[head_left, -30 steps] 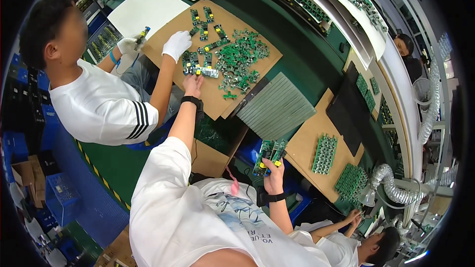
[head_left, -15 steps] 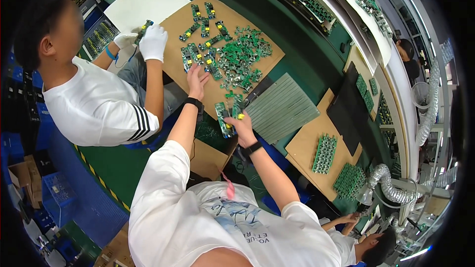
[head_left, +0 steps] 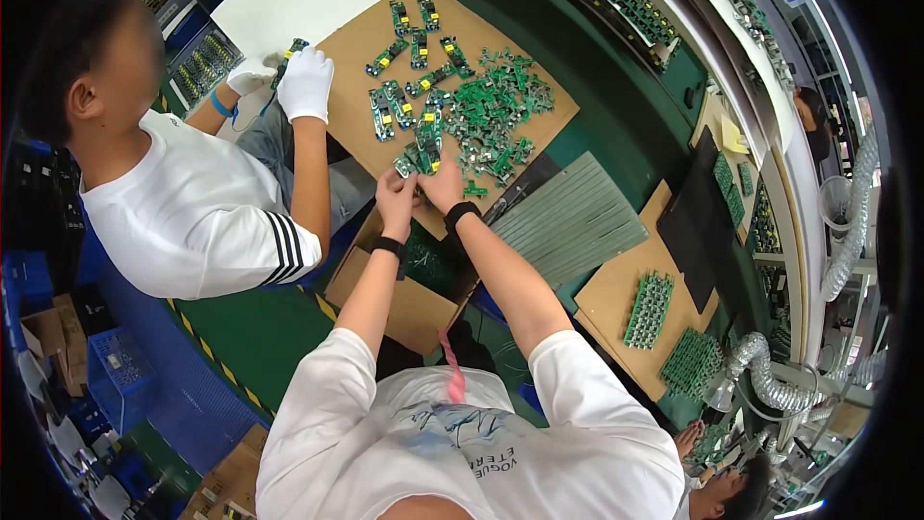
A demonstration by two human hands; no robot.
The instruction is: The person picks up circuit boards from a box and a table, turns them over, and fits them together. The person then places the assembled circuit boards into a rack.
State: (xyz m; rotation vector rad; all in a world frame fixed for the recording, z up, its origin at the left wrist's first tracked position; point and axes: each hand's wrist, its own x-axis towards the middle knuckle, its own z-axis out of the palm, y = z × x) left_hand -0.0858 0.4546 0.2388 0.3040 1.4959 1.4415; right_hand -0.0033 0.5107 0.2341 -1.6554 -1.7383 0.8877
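Note:
Both of my hands meet over the near edge of a brown cardboard sheet [head_left: 351, 106]. My right hand [head_left: 444, 185] is closed around green circuit boards [head_left: 429, 140] with yellow parts; how many is unclear. Just beside it, the fingers of my left hand [head_left: 395, 204] pinch the lower end of a circuit board in this cluster, and the fingertips nearly touch those of the right. Right of the hands lies a heap of small green board pieces [head_left: 496, 106]. Several circuit boards with yellow parts [head_left: 388, 58] are spread on the cardboard beyond.
At the left, a co-worker in white gloves [head_left: 306, 82] holds a circuit board. A ribbed grey-green panel [head_left: 573, 217] lies right of my hands. Farther right are stacked board panels [head_left: 648, 308] on cardboard and a black mat [head_left: 688, 217]. An open carton [head_left: 416, 313] stands below my forearms.
My left hand has drawn back from the boards on the cardboard. My right hand has moved forward and left with its circuit boards, and the two hands now meet. The view has shifted slightly.

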